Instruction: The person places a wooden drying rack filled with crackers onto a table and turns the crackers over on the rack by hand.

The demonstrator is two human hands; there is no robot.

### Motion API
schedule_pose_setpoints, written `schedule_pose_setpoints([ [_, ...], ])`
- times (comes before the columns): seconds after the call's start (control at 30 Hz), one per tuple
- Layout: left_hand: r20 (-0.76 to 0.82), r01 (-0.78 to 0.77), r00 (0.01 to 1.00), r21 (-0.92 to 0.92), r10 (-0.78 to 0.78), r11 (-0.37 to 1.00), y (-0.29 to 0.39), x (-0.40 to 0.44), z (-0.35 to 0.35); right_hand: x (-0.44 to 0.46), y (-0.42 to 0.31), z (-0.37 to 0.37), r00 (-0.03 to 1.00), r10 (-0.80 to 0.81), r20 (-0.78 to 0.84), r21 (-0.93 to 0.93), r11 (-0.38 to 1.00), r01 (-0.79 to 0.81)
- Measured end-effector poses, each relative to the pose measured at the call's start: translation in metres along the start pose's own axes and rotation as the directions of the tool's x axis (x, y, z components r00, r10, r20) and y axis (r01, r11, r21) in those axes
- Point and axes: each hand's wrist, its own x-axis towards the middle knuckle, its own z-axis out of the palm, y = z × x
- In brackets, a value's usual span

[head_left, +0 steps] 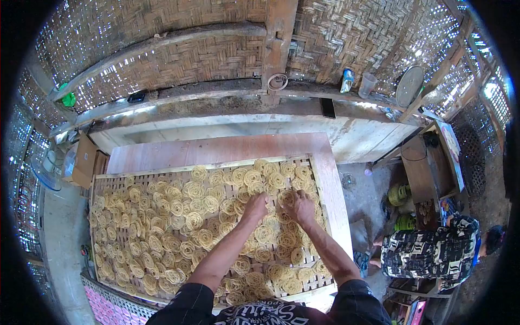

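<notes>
Many round, pale yellow noodle-like coils (194, 220) lie across a large woven tray (206, 169) with a light wooden frame. Over the tray's right half, my left hand (257, 206) has its fingers closed among the coils; what they hold, if anything, is hidden. Just to its right, my right hand (299, 207) has its fingers bent round the edge of a coil (285, 198). Both hands are near each other, with a small gap between them.
The tray rests on a wooden board (216, 150). A cardboard box (81, 161) stands at the left. On the right, a person in a patterned shirt (428, 252) is beside green gas cylinders (398, 194) and a wooden cabinet (420, 168). A ledge (216, 91) runs along the woven wall.
</notes>
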Motion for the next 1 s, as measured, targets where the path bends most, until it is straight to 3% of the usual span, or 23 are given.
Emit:
schedule_pose_setpoints([
  [0.13, 0.056, 0.031, 0.998, -0.116, -0.025, 0.993, 0.024, -0.003, -0.017, 0.002, -0.003, 0.010, 0.991, 0.134, 0.032, 0.090, 0.987, -0.136],
  [0.2, -0.059, -0.028, 0.998, -0.229, 0.015, 0.973, 0.050, -0.022, -0.041, 0.012, 0.003, 0.011, 0.977, 0.200, 0.077, 0.199, 0.957, -0.211],
  [0.23, -0.114, -0.065, 0.993, -0.279, 0.034, 0.958, 0.058, -0.029, -0.048, 0.017, 0.012, 0.017, 0.977, 0.176, 0.120, 0.347, 0.914, -0.208],
  [0.3, -0.315, -0.216, 0.931, -0.066, 0.185, 0.974, 0.041, -0.023, -0.037, 0.027, 0.028, 0.026, 0.975, 0.101, 0.197, 0.609, 0.767, -0.202],
  [0.37, -0.454, -0.301, 0.819, 0.182, 0.352, 0.936, 0.024, -0.027, -0.025, 0.021, 0.013, 0.007, 0.996, 0.094, 0.003, 0.484, 0.871, -0.084],
  [0.43, -0.311, -0.372, 0.844, 0.249, 0.438, 0.894, 0.007, -0.046, -0.007, 0.015, 0.004, -0.003, 0.979, -0.031, -0.199, 0.205, 0.976, 0.073],
  [0.5, -0.248, -0.423, 0.823, 0.336, 0.512, 0.842, -0.014, -0.055, 0.023, -0.004, 0.005, 0.000, 0.977, -0.173, -0.126, 0.121, 0.975, 0.189],
  [0.53, -0.085, -0.287, 0.942, 0.303, 0.326, 0.909, -0.006, -0.061, 0.024, -0.017, 0.005, 0.001, 0.966, -0.234, -0.113, 0.089, 0.966, 0.245],
  [0.6, -0.174, -0.234, 0.937, 0.327, 0.302, 0.916, 0.001, -0.072, 0.033, -0.044, 0.004, 0.004, 0.929, -0.361, -0.083, 0.009, 0.932, 0.363],
  [0.7, -0.189, -0.184, 0.949, 0.320, 0.252, 0.929, 0.011, -0.075, 0.037, -0.057, 0.006, 0.006, 0.929, -0.360, -0.088, -0.027, 0.933, 0.359],
  [0.73, -0.199, -0.183, 0.947, 0.320, 0.254, 0.930, 0.014, -0.075, 0.038, -0.053, 0.009, 0.013, 0.944, -0.329, -0.039, 0.039, 0.943, 0.330],
  [0.83, -0.149, -0.231, 0.943, 0.352, 0.298, 0.907, 0.014, -0.074, 0.030, -0.039, 0.010, 0.020, 0.930, -0.317, 0.187, -0.144, 0.927, 0.345],
  [0.93, -0.027, -0.235, 0.964, 0.373, 0.264, 0.897, 0.018, -0.066, 0.028, -0.042, 0.002, 0.023, 0.846, -0.480, 0.232, -0.352, 0.769, 0.533],
  [1.0, -0.006, -0.210, 0.974, 0.372, 0.228, 0.904, 0.021, -0.057, 0.029, -0.040, -0.001, 0.019, 0.866, -0.461, 0.192, -0.317, 0.806, 0.499],
])
